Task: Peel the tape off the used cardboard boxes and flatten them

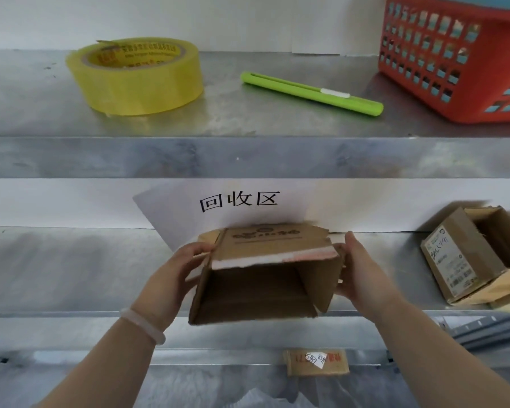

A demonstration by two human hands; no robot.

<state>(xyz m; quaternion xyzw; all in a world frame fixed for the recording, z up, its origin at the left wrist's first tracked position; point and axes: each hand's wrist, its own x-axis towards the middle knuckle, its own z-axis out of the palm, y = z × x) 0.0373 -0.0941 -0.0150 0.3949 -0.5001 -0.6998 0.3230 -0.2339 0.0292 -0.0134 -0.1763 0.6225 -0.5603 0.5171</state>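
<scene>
A small brown cardboard box [262,278] is held at the middle metal shelf, its open end facing me and its inside hollow. A torn whitish-pink strip runs along its top front edge. My left hand [171,278] grips the box's left side; a pale bracelet sits on that wrist. My right hand [362,275] presses against the box's right side. Another opened cardboard box [465,257] with a shipping label lies tilted at the right end of the same shelf.
On the upper shelf [248,154] lie a yellow tape roll [136,76], a green utility knife [311,92] and a red plastic basket [454,57]. A white paper sign [239,201] stands behind the held box. A small labelled cardboard piece [317,362] lies below.
</scene>
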